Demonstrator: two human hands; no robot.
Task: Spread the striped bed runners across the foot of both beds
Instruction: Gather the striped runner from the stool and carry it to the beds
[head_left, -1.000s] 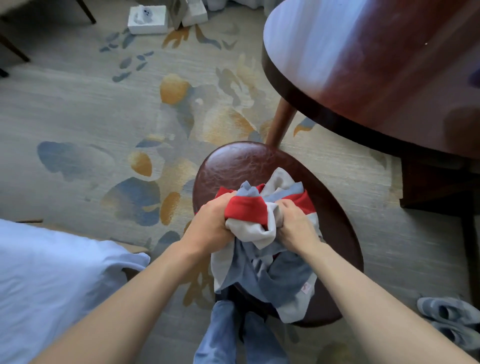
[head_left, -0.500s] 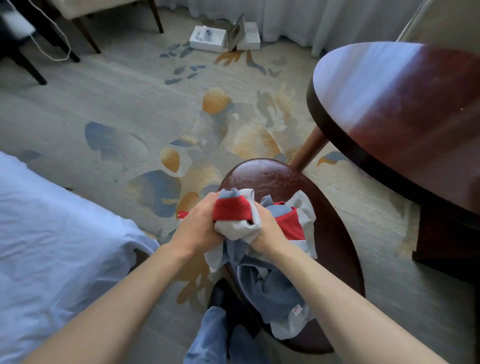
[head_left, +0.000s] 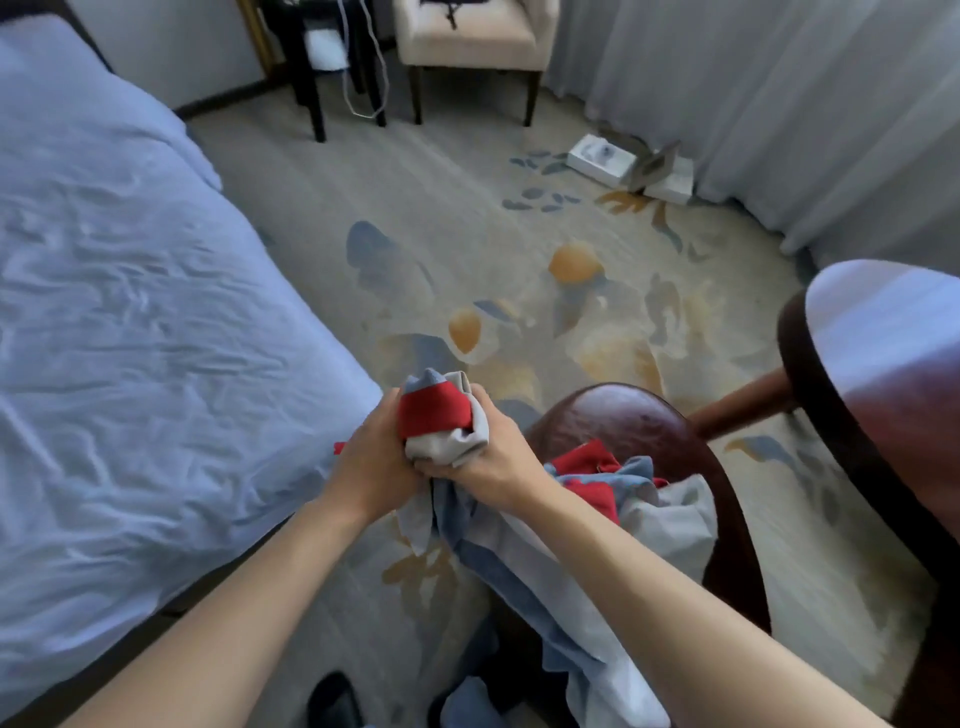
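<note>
Both hands held the bunched striped runner (head_left: 441, 423) in mid-air, just right of the bed (head_left: 130, 312) and near its foot corner. The left hand (head_left: 376, 457) had its grip clamped on the red and grey bundle from the left, and the right hand (head_left: 493, 462) gripped it from the right, the two hands touching. The rest of the cloth trailed down and right onto the brown leather stool (head_left: 623, 421). A round wooden surface (head_left: 883, 353) stood at the right edge.

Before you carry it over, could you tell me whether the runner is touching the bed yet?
Cannot tell: in the head view, the hands hide where the striped runner nears the bed.
</note>
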